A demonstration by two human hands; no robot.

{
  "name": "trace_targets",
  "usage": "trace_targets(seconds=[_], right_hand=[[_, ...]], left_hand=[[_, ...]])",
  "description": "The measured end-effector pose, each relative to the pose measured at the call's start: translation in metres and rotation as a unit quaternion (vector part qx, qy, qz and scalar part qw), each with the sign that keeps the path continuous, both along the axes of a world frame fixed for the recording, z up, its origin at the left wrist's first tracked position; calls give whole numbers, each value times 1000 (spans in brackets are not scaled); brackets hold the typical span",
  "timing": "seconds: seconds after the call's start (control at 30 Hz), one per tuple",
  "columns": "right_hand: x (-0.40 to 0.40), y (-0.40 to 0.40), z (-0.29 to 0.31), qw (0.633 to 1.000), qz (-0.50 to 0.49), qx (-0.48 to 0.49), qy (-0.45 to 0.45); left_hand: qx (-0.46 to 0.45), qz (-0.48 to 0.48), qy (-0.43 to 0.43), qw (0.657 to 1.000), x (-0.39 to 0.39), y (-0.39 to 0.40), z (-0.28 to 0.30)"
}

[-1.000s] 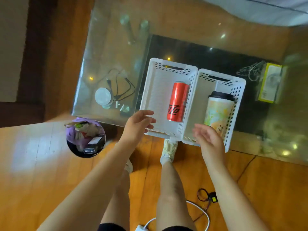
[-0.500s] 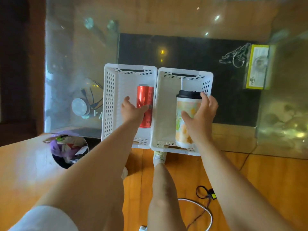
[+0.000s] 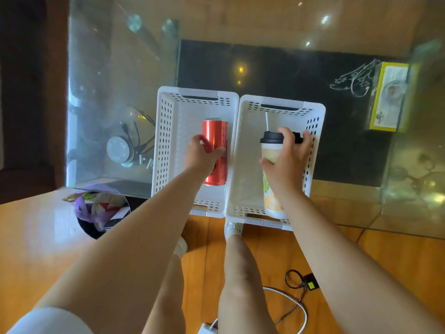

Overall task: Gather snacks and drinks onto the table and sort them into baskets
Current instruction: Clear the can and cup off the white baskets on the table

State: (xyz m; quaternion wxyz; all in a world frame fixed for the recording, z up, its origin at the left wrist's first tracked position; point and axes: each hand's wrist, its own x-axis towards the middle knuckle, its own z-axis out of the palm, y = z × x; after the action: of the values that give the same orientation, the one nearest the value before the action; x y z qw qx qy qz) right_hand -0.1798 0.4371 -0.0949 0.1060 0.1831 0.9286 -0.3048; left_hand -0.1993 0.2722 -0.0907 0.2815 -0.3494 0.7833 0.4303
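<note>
Two white perforated baskets stand side by side on the glass table (image 3: 115, 68). In the left basket (image 3: 166, 131) lies a red drink can (image 3: 215, 131), and my left hand (image 3: 201, 157) grips its middle with thumb and fingers curled round it. In the right basket (image 3: 315, 131) a paper cup with a black lid (image 3: 271, 153) and a white straw stands, and my right hand (image 3: 286, 167) wraps round its upper part, fingers over the lid.
A yellow box (image 3: 390, 97) sits at the table's right. Cables and a round disc (image 3: 119, 149) show under the glass at left. A bin with purple liner (image 3: 101, 210) stands on the wooden floor by the table corner. A cable (image 3: 296, 302) lies by my feet.
Both hands reached into the baskets. My left hand has closed round the red can, and my right hand has slid up the cup onto its lid. The camera moved closer.
</note>
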Motion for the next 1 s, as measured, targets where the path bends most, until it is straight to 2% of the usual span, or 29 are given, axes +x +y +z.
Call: trace_targets(seconds=[0.1, 0.37, 0.5, 0.67, 1.0], right_hand=[[-3, 1, 1, 1000, 3, 13, -7], [-11, -3, 12, 998, -35, 9, -57], [-13, -16, 34, 1000, -14, -3, -1], [-7, -42, 83, 992, 21, -18, 125], [58, -160, 170, 970, 123, -61, 203]], left_hand=[[16, 37, 23, 999, 4, -7, 10], [61, 51, 59, 995, 17, -32, 39], [116, 82, 85, 986, 28, -49, 56], [159, 112, 115, 974, 67, -84, 77], [183, 248, 102, 946, 191, -208, 100]])
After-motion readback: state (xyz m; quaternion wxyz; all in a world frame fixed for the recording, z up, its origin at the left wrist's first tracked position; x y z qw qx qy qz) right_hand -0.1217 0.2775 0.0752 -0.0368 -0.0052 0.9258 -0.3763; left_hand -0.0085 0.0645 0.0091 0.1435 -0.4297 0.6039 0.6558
